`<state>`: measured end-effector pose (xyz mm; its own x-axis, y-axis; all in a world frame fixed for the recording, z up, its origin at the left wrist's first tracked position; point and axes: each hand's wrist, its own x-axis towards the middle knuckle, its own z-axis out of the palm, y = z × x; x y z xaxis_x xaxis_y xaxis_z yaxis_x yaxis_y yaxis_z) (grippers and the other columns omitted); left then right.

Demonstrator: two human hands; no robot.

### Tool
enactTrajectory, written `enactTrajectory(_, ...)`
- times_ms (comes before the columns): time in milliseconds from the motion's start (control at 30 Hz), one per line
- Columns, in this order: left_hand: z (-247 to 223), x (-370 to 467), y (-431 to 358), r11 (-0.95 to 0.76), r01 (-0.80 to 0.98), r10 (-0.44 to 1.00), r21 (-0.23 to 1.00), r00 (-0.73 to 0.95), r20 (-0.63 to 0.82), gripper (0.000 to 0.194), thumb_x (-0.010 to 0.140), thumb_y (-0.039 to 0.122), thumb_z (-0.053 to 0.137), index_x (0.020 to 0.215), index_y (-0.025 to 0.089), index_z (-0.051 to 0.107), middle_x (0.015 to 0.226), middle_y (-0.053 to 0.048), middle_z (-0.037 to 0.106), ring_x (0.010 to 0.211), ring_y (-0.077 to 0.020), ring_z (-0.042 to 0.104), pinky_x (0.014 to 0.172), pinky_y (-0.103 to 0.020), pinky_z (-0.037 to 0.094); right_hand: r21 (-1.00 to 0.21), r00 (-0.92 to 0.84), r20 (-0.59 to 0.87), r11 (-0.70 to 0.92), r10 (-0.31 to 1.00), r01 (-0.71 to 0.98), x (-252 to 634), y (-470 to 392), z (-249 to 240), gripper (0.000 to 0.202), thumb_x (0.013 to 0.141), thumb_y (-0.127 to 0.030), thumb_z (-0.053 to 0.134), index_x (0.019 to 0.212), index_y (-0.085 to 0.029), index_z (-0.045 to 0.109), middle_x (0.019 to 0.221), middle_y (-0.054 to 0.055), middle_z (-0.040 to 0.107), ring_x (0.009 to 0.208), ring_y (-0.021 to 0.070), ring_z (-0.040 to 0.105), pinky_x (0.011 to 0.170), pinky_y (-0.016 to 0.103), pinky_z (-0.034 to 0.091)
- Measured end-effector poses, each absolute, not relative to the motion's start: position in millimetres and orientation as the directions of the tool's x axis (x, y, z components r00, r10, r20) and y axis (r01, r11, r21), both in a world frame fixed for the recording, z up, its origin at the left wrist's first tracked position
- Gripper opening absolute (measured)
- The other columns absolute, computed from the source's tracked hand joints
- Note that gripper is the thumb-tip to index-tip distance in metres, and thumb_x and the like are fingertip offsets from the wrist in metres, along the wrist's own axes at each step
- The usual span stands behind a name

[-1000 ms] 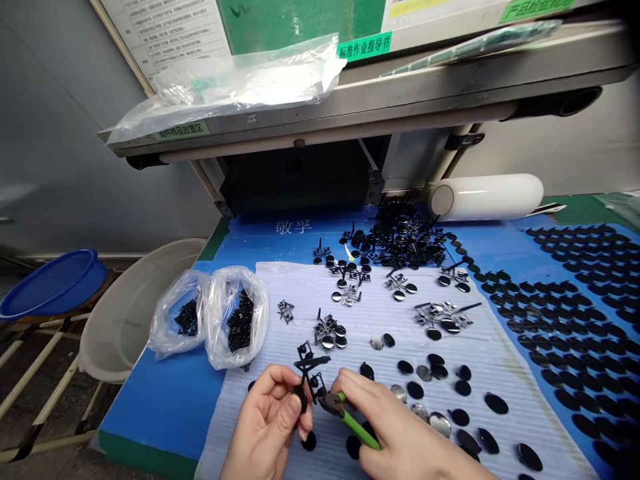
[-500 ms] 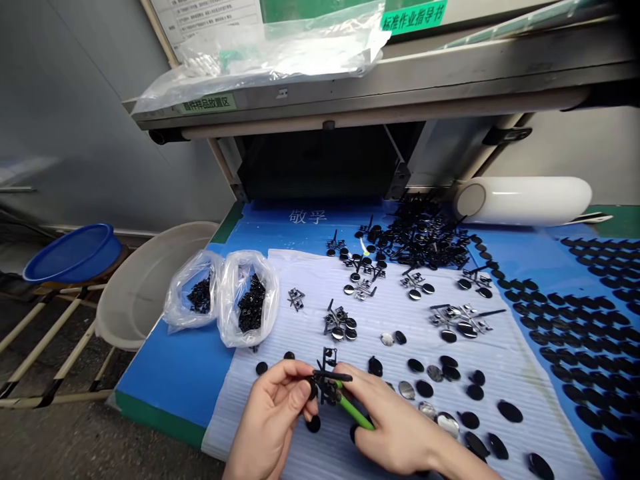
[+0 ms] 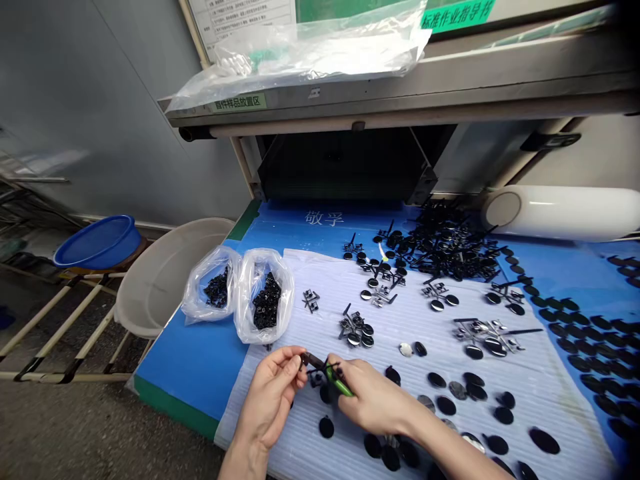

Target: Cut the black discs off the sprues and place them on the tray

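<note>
My left hand [image 3: 273,390] pinches a small black plastic piece [image 3: 303,362], mostly hidden by the fingertips. My right hand [image 3: 375,397] is wrapped round green-handled cutting pliers [image 3: 340,384], whose dark jaws point left and reach the piece at my left fingertips. Thin black sprue parts show around the pliers, but I cannot tell what bears them. Beneath both hands lies a pale ribbed sheet [image 3: 300,447] with black discs such as this disc [image 3: 326,427] on it. Beyond the hands stands a cluster of sprues with discs [image 3: 356,328].
Two clear plastic bags, a left bag [image 3: 213,285] and a right bag [image 3: 265,300], hold small black pieces. A heap of black sprues [image 3: 450,240] lies behind, beside a white roll [image 3: 565,210]. Rows of discs [image 3: 590,353] line the right. A shelf [image 3: 350,103] overhangs the back.
The view has swung left. The sprue held upright between my hands no longer stands up there; the pliers' jaws now meet the piece at my left fingertips.
</note>
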<state>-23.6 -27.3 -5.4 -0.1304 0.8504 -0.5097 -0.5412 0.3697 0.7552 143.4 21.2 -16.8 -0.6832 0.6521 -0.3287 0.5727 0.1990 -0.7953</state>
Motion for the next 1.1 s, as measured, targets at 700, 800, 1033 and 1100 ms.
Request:
enactTrajectory(700,24,-196,-25,0.497,0.011,0.662,0.868,-0.651,-0.371,0.031,0.053,0.028,0.072,0.082,0.021,0.061,0.076,0.003,0.061,0.067,-0.0115,0.055,0.058,-0.018,0.046,-0.880,-0.681,-0.471,-0.248,0.561,0.405,210,3,15,0.049,0.050,-0.004,0.037,0.094,-0.020,0.050,0.075,-0.003,0.047,0.061,0.0122,0.051,0.063,0.025,0.038)
enactTrajectory(800,42,-194,-18,0.525,0.166,0.715,0.835,-0.618,-0.326,0.032,0.056,0.029,0.071,0.085,0.023,0.060,0.078,0.004,0.061,0.070,-0.0128,0.054,0.061,-0.020,0.045,-0.889,-0.731,-0.451,-0.189,0.511,0.417,210,-5,19,0.054,0.049,-0.002,0.036,0.098,-0.020,0.051,0.079,-0.002,0.053,0.075,0.0161,0.055,0.077,0.029,0.036)
enactTrajectory(1033,21,-78,-34,0.529,0.380,0.821,0.758,-0.004,-0.571,0.014,0.074,0.030,0.053,0.081,0.019,0.055,0.065,0.001,0.058,0.066,-0.0155,0.055,0.061,-0.026,0.043,-0.825,-0.652,-0.493,-0.072,0.576,0.561,207,-12,18,0.035,0.056,-0.006,0.038,0.085,-0.022,0.051,0.082,0.001,0.058,0.082,0.0197,0.049,0.069,0.029,0.037)
enactTrajectory(1100,12,-64,-38,0.542,0.358,0.812,0.760,0.011,-0.584,0.014,0.074,0.030,0.052,0.080,0.018,0.055,0.061,0.002,0.056,0.063,-0.0152,0.055,0.058,-0.025,0.043,-0.841,-0.664,-0.481,-0.086,0.573,0.534,208,-13,17,0.034,0.056,-0.005,0.037,0.083,-0.021,0.050,0.085,0.001,0.058,0.083,0.0191,0.050,0.072,0.030,0.037)
